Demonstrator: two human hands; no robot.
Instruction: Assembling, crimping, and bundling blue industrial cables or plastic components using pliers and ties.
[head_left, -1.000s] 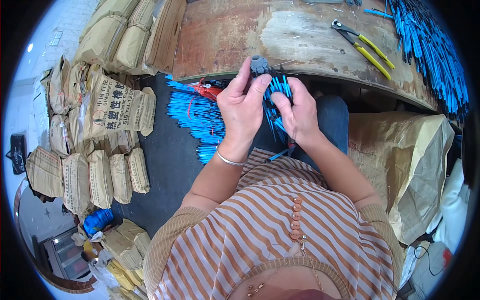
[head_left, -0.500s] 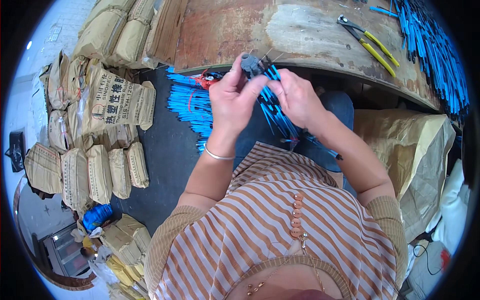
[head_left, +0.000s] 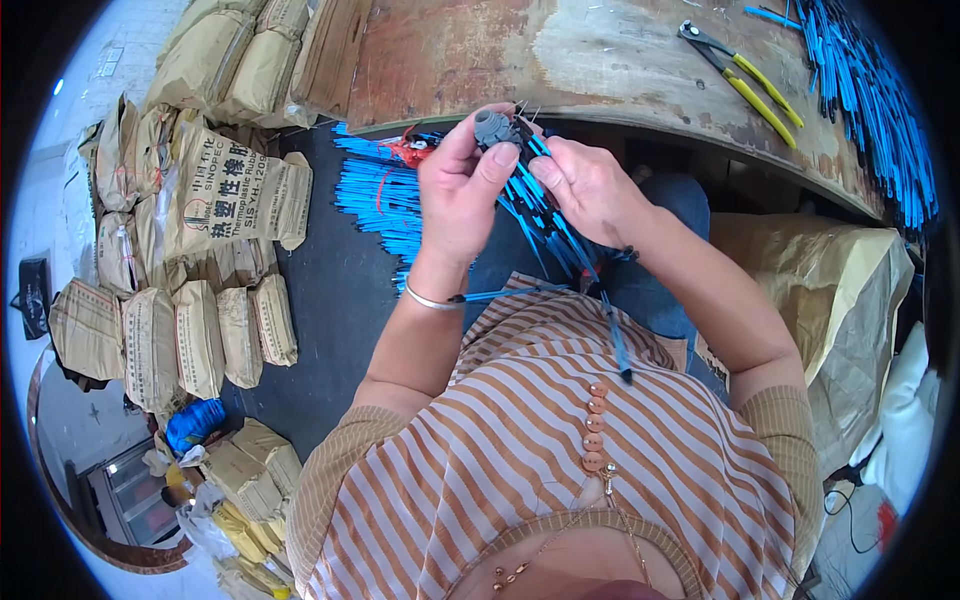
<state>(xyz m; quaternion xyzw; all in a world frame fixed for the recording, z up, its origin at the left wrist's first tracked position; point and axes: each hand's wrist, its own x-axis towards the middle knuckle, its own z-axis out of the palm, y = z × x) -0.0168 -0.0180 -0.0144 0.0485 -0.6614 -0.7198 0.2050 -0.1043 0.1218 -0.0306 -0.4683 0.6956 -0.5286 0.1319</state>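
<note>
My left hand (head_left: 462, 185) is closed around a grey, ridged, round piece (head_left: 491, 128) with a hollow end, its thumb pressed along the near side. Close against it, my right hand (head_left: 588, 188) pinches a bunch of thin blue tubes with black ends (head_left: 545, 215). Thin wire-like tips poke out above the fingers at the bunch's top. The lower ends of the tubes fan out over my lap, one pointing left past my wrist and one down onto my striped top. My fingers hide how the grey piece and the tubes meet.
A worn wooden table (head_left: 450, 70) stands ahead, bearing yellow-handled pliers (head_left: 745, 90) and a heap of blue tubes (head_left: 870, 110). More blue tubes (head_left: 375, 200), tied with red, lie left of my hands. Brown paper sacks (head_left: 150, 340) are stacked at left; crumpled brown paper (head_left: 810, 290) is at right.
The grey piece has tilted in my left hand. The tubes in my right hand have swung, their lower ends now spread wider to the left and down over my lap.
</note>
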